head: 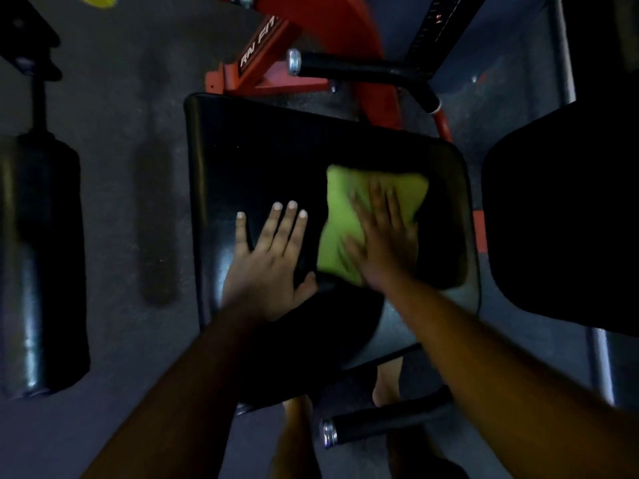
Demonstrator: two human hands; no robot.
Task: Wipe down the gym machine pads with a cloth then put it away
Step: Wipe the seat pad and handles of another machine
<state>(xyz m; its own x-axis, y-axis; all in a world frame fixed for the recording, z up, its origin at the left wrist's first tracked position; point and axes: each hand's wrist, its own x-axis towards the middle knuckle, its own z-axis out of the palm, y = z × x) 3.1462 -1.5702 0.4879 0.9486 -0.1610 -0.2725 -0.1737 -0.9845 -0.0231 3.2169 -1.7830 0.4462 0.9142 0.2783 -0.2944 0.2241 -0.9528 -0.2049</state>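
Head view, looking straight down: the right hand lies flat, fingers spread, pressing a folded lime-green microfibre cloth onto the black glossy vinyl seat pad of the machine. The cloth sits toward four o'clock on the pad, near its right edge, and the hand is smeared with motion blur, so this reads as a wiping stroke in progress. The left hand is planted at seven o'clock on the same pad, fingers straight and fanned, palm down, holding nothing; it looks like a brace. Its thumb tip comes very near the cloth's lower corner.

Around the pad: a red steel frame with white lettering at twelve o'clock, a black foam-gripped handle with a chrome end cap at one o'clock, and a second one like it at six o'clock. A black cylindrical roller pad stands off at nine o'clock, and another dark pad at three o'clock; both appear unwiped so far, by my reckoning.

What could go wrong? The cloth is only pinned by a flat palm, so a fast stroke toward the right edge could slide it off onto the grey speckled rubber floor. The slick vinyl could also let the bracing hand slip.
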